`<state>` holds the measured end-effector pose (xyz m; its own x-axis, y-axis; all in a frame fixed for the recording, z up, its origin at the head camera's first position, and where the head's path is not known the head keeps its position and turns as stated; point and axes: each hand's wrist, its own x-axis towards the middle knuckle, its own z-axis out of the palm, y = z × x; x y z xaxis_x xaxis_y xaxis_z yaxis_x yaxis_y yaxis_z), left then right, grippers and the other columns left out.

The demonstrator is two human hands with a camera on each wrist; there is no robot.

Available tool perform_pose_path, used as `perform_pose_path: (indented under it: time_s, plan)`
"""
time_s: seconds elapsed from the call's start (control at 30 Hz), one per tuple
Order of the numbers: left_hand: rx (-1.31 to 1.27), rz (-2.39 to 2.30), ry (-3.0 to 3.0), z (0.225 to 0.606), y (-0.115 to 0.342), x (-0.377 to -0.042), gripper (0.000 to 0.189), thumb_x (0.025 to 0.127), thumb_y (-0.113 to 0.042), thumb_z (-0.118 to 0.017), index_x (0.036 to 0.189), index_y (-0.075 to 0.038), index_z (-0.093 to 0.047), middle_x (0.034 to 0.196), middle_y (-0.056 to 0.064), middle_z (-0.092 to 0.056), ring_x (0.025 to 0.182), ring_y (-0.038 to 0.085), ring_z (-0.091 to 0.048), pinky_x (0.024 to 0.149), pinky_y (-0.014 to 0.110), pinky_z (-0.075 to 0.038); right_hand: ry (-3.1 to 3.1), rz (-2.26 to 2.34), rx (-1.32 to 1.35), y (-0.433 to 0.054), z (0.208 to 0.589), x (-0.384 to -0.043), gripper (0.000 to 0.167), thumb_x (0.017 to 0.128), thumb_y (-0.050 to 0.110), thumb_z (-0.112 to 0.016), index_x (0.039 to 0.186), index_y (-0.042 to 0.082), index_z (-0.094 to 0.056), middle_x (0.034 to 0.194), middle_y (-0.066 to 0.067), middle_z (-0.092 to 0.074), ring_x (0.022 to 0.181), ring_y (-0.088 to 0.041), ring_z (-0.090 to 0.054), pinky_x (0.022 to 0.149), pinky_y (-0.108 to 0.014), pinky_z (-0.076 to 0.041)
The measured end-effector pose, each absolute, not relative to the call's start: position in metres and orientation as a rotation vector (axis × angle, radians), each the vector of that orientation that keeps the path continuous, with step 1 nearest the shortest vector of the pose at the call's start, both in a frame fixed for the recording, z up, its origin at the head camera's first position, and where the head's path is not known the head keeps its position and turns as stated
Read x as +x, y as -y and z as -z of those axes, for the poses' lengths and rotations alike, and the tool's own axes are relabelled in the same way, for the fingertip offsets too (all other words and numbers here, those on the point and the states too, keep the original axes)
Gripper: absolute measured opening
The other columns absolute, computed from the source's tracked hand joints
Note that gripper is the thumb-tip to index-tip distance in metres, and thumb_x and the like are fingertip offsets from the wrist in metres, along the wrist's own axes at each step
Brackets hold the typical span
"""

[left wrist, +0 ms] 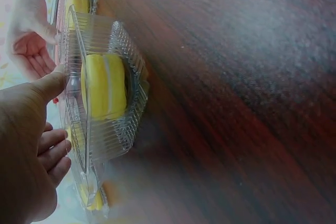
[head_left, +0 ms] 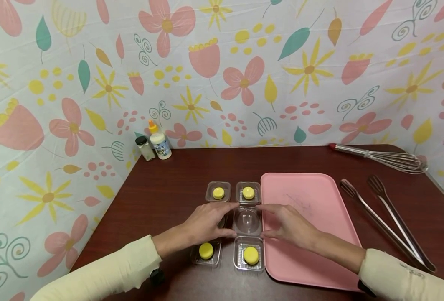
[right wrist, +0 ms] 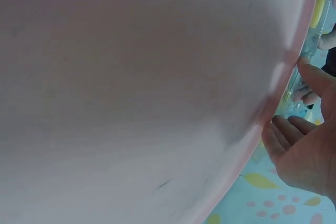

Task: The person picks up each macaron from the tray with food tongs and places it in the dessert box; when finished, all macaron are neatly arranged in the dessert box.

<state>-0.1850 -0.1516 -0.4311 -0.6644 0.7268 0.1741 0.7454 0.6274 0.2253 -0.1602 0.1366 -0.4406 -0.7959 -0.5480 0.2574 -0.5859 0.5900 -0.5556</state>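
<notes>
Both hands flank an empty clear plastic clamshell case (head_left: 247, 221) near the front middle of the dark wooden table (head_left: 176, 179). Its domed lid faces up; its long axis cannot be told. Left hand (head_left: 206, 223) touches the case's left edge with relaxed, extended fingers, gripping nothing; right hand (head_left: 287, 225) meets the right edge likewise, lying over the pink tray (head_left: 312, 209). Four similar cases holding yellow round cakes surround it: two behind (head_left: 218, 192) (head_left: 248, 192), two in front (head_left: 206, 251) (head_left: 250, 254). Metal tongs (head_left: 385, 217) and a whisk (head_left: 387, 158) lie right of the tray.
</notes>
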Motion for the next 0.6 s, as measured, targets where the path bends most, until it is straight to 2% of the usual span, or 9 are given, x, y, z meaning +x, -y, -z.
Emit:
perform_pose_path:
  time_s: [0.37, 0.47, 0.6]
  plan:
    - [-1.228, 0.481, 2.776, 0.428, 0.152, -0.185, 0.080, 0.087, -0.049, -0.088, 0.152, -0.013, -0.058, 0.141, 0.005, -0.068, 0.125, 0.019, -0.066, 0.097, 0.043, -0.059, 2.748, -1.033, 0.971, -0.135, 0.436, -0.161, 0.073, 0.077, 0.016, -0.097, 0.139, -0.003, -0.065, 0.135, -0.018, -0.070, 0.119, -0.038, -0.070, 0.101, -0.054, -0.055]
    - [-1.237, 0.520, 2.735, 0.425, 0.153, -0.186, 0.078, 0.087, -0.047, -0.088, 0.150, -0.010, -0.059, 0.140, 0.006, -0.068, 0.125, 0.020, -0.066, 0.097, 0.044, -0.059, 2.747, -1.149, 0.971, -0.137, 0.431, -0.162, 0.071, 0.079, 0.013, -0.095, 0.140, -0.005, -0.063, 0.130, -0.018, -0.072, 0.114, -0.037, -0.072, 0.098, -0.052, -0.058]
    - [-1.255, 0.579, 2.687, 0.420, 0.153, -0.188, 0.075, 0.088, -0.044, -0.087, 0.148, -0.008, -0.059, 0.141, 0.007, -0.068, 0.126, 0.022, -0.065, 0.097, 0.044, -0.059, 2.716, -1.478, 0.986, -0.138, 0.424, -0.165, 0.069, 0.085, 0.005, -0.089, 0.143, -0.013, -0.056, 0.130, -0.024, -0.070, 0.114, -0.038, -0.072, 0.099, -0.048, -0.057]
